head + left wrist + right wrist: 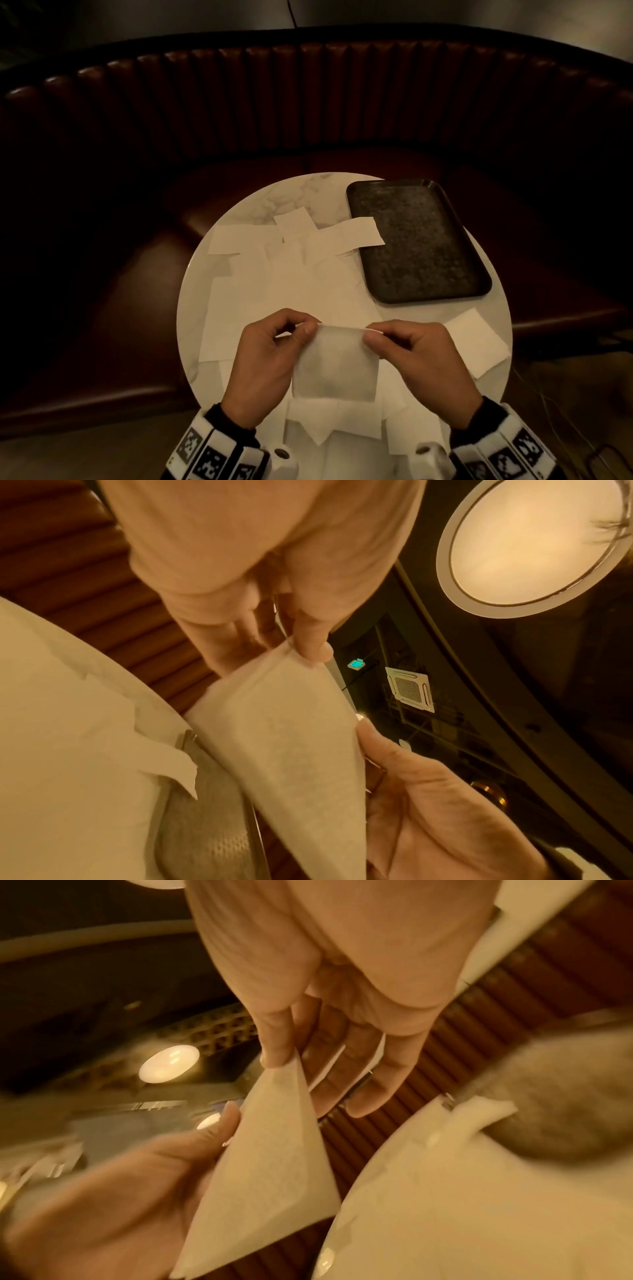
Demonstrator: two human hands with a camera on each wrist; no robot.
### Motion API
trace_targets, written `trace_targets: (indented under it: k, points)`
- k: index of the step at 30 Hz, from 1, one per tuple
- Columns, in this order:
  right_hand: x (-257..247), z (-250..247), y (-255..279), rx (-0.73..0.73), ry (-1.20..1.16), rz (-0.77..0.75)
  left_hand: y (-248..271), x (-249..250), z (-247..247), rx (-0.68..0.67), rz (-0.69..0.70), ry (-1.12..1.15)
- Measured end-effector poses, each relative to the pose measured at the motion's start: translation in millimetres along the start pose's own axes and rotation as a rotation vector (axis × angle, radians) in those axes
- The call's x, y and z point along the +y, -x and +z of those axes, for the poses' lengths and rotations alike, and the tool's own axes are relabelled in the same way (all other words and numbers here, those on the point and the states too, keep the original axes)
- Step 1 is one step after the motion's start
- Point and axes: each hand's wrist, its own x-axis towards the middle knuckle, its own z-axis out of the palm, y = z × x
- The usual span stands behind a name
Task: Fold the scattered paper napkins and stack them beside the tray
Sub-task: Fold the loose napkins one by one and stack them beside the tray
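A folded white napkin [335, 363] hangs upright above the near part of the round marble table [260, 202]. My left hand [310, 329] pinches its top left corner and my right hand [371, 337] pinches its top right corner. In the left wrist view the left hand's thumb and fingers [308, 645] nip the napkin [284, 737]. The right wrist view shows the right hand [284, 1061] pinching the napkin [267, 1164] at its corner. Several unfolded napkins [274, 284] lie scattered over the table. One folded napkin [476, 342] lies near the dark tray [418, 240].
The tray sits at the table's back right, with one loose napkin [356, 233] overlapping its left rim. A dark ribbed leather bench [308, 102] curves round the far side of the table. More napkins [329, 425] lie at the near edge under my wrists.
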Motion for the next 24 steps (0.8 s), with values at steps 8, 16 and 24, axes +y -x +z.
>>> trace_targets:
  k: [8,16,24]
  points:
    - [46.3,-4.2,16.0,0.019,-0.475,0.399,2.0,-32.3,50.1,-0.025,-0.117,-0.059]
    - [138.0,-148.7,-18.7,0.167,0.198,0.426,-2.0,-67.0,72.9,-0.123,-0.208,-0.211]
    - [204.2,-198.6,-83.8,0.059,0.705,0.462,-11.9,-110.6,55.3,-0.063,-0.36,-0.487]
